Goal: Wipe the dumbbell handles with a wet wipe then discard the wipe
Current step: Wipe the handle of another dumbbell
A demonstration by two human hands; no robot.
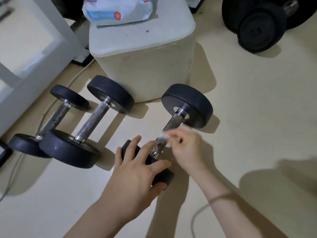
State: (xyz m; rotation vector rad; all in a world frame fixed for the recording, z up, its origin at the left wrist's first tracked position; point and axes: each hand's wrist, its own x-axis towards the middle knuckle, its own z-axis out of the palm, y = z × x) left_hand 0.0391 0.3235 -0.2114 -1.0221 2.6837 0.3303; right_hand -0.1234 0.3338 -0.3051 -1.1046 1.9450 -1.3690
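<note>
Head view: left hand (137, 170) lies spread over the near weight (163, 176) on the floor, pinning the dumbbell; right hand (187, 148) pinches the wet wipe (164, 135) round the handle (171, 123). Best press down firmly and twist the wipe along the whole knurling.

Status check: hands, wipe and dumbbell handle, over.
Left hand spread on near black rubber weight head. Right hand pinching crumpled white wet wipe against knurled steel handle. Two other black dumbbells left, apart.

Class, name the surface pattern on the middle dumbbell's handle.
The handle is silver metal with a fine cross-hatched knurl, clearest in the head view.
</note>
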